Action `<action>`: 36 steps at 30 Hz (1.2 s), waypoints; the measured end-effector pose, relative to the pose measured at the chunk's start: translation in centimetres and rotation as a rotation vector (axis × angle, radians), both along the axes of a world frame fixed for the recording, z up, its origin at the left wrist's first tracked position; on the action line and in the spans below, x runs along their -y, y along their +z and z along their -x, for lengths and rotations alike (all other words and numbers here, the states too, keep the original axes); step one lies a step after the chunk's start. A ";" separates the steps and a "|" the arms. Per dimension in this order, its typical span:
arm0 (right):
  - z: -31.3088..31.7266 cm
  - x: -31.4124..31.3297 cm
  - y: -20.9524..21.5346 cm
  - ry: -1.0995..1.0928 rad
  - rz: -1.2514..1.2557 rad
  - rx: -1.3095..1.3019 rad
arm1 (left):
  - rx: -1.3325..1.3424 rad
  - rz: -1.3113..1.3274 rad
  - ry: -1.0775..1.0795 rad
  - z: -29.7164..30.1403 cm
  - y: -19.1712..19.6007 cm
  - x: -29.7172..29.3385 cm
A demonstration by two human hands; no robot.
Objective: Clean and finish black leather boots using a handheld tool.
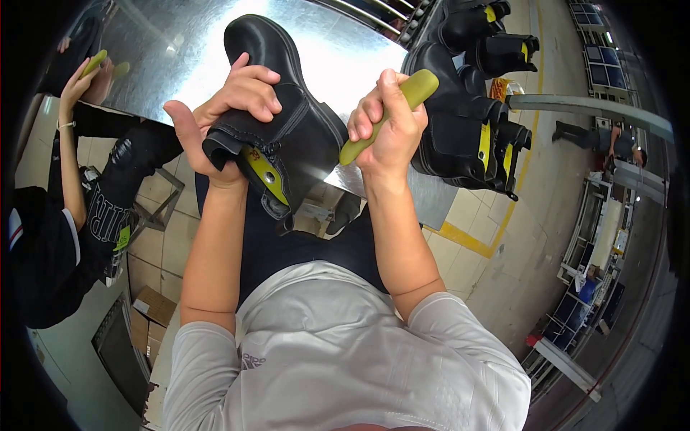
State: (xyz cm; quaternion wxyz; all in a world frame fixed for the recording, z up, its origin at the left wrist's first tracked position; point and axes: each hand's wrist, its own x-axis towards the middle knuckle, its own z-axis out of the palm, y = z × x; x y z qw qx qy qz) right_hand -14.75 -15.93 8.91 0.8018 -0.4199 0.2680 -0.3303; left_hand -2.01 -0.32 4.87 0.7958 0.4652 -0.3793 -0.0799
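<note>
My left hand point(237, 100) is around the shaft of a black ankle boot point(305, 118), its fingers across the upper and its thumb sticking out to the left. The boot's toe points away from me over the metal table, with the sole edge facing right. A yellow-green pull tab point(266, 174) with a metal stud shows at its opening. To the right of the sole, my right hand point(388, 126) is closed around a flat, rounded yellow-green bar point(420, 87). The bar's lower tip is close to the boot's heel; whether they touch, I cannot tell.
More black boots point(460, 136) stand along the right side of the shiny metal table point(172, 43). At the left a co-worker's hand point(75, 86) holds a similar bar. Metal rollers point(374, 14) lie beyond the table. Cardboard boxes point(152, 305) sit on the floor at lower left.
</note>
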 end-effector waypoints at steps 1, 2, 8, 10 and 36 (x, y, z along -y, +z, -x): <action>-0.2 0.0 0.1 0.014 -0.014 -0.022 | 0.007 0.012 -0.010 0.0 -0.1 0.0; -0.5 0.0 0.2 0.027 -0.001 -0.039 | 0.013 0.023 -0.020 -0.1 -0.2 -0.1; -2.6 0.1 1.1 0.209 0.028 -0.207 | 0.003 0.063 0.003 -0.1 -0.7 -0.4; -3.0 0.2 1.0 0.279 0.040 -0.254 | 0.008 0.066 0.002 -0.3 -0.7 -0.4; -1.3 2.1 -0.3 0.070 -0.015 0.126 | 0.031 0.020 -0.001 0.0 -0.1 0.5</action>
